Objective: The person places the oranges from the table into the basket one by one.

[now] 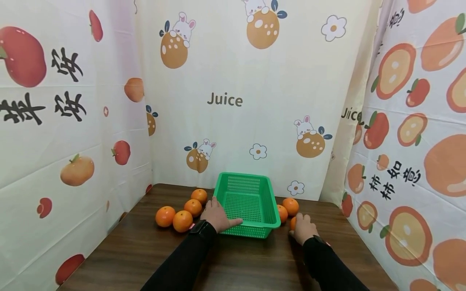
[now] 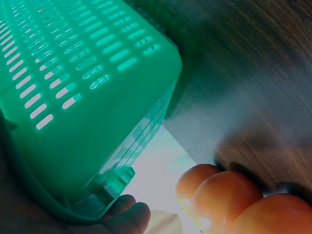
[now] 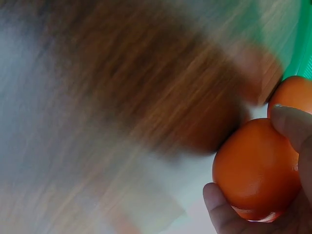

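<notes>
My left hand (image 1: 217,216) grips the near left corner of a green plastic basket (image 1: 251,232), its thumb stretched along the front rim. In the left wrist view, fingertips (image 2: 130,214) show past the rim of the basket (image 2: 117,122). No fruit shows inside the basket. To its right, my right hand (image 1: 304,229) holds an orange (image 3: 256,168) between thumb and fingers, close to the table. Most of that orange is covered by the hand in the head view. Two more oranges, one at the basket's side (image 1: 282,214) and one behind (image 1: 290,206), sit beyond the right hand.
Several oranges (image 1: 183,221) lie together left of the basket, beside the left wrist. The dark wooden table (image 1: 255,262) is bordered by fruit-printed cloth at the left (image 1: 120,182), the back (image 1: 233,133) and the right (image 1: 378,169).
</notes>
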Available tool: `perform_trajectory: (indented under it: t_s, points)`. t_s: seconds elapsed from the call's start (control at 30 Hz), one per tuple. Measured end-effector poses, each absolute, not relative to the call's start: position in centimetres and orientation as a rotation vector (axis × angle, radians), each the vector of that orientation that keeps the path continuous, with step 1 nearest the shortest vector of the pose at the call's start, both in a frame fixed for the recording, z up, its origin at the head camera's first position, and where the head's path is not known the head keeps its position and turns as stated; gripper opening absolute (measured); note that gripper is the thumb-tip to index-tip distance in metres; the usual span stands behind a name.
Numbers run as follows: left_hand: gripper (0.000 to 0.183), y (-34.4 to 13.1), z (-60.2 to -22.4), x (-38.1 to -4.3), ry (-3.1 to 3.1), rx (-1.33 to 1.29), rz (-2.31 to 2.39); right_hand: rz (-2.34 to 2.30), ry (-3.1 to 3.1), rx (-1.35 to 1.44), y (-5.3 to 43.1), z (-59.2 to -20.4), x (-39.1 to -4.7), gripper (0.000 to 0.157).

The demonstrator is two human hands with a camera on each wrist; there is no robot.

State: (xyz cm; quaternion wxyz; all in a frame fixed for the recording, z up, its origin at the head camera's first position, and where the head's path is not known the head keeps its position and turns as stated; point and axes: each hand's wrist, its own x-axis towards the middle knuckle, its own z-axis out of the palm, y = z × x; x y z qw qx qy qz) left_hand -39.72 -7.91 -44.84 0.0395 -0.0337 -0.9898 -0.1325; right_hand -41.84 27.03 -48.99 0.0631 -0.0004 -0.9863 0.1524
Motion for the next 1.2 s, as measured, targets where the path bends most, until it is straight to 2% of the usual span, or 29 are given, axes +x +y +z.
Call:
perform_trajectory:
  t_s: [0.17, 0.77, 1.2]
  points:
    - [0.127, -7.8, -45.0, -40.1, -3.028, -0.094, -0.41, 0.466, -2.983, 0.029, 27.1, -48.6, -41.8, 0.067]
    - [0.128, -7.8, -45.2, -40.2, -3.011, -0.068, -0.458, 0.567, -2.961, 0.049, 27.7, -48.7, -41.5, 0.077]
    - [0.126, -7.9, -44.7, -39.6, -3.015, -0.094, -0.451, 0.569, -2.908, 0.111, 28.7, -49.2, -41.6, 0.076]
